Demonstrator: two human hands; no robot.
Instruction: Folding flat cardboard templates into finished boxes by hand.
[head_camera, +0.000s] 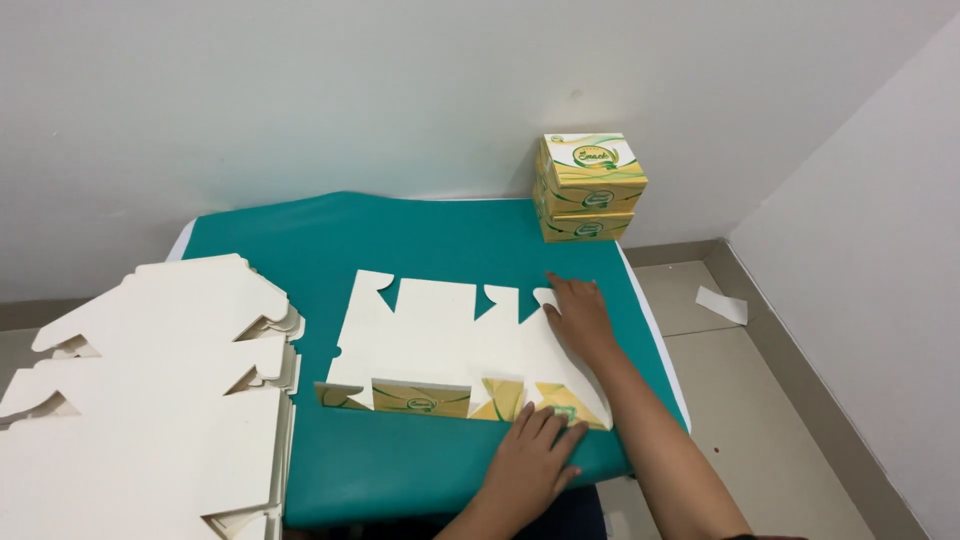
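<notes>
Your left hand (530, 462) presses flat, fingers spread, on the near folded edge of the flat carton blank (450, 350); your right hand (582, 318) lies open at its far right corner, near the surface's (400, 235) right edge.

I have one view, from the head camera: it looks down and forward, fairly near, over the teal table (420, 240) toward the wall corner (700, 130).

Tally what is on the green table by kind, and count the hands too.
Folded yellow-and-white boxes, stacked at the far corner: 2
Flat box blank being worked on: 1
Stack of flat white blanks: 1 (sheets too many to count)
Hands: 2, left hand and right hand, both on the blank
Total: 6
</notes>
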